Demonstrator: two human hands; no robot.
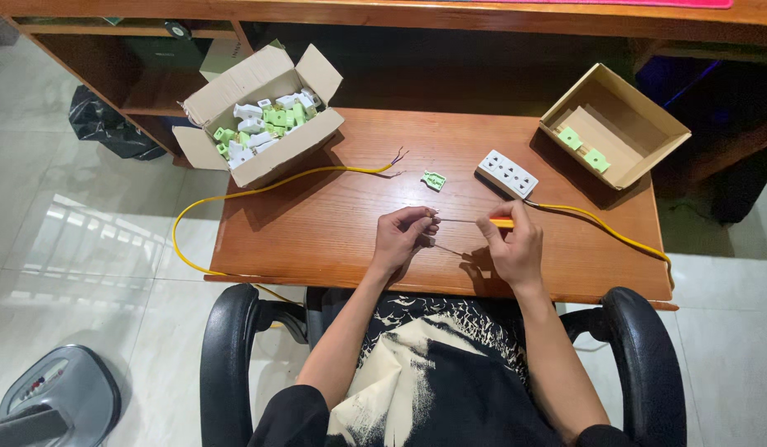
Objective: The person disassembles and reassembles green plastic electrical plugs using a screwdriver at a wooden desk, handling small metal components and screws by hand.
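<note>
My left hand [402, 236] pinches the bare end of a thin wire over the wooden table [317, 232]. My right hand [511, 245] grips the yellow cable [603, 225] at its stripped end, where thin conductors stretch between the two hands. The cable runs right from my hand, past a white multi-socket block [507, 173], to the table's right edge. A small green part [434, 180] lies just beyond my left hand.
An open cardboard box [259, 116] of green and white parts stands at the back left. Another box [614, 124] at the back right holds two green pieces. A second yellow cable [234, 196] loops off the left edge. Black chair arms [226, 356] flank me.
</note>
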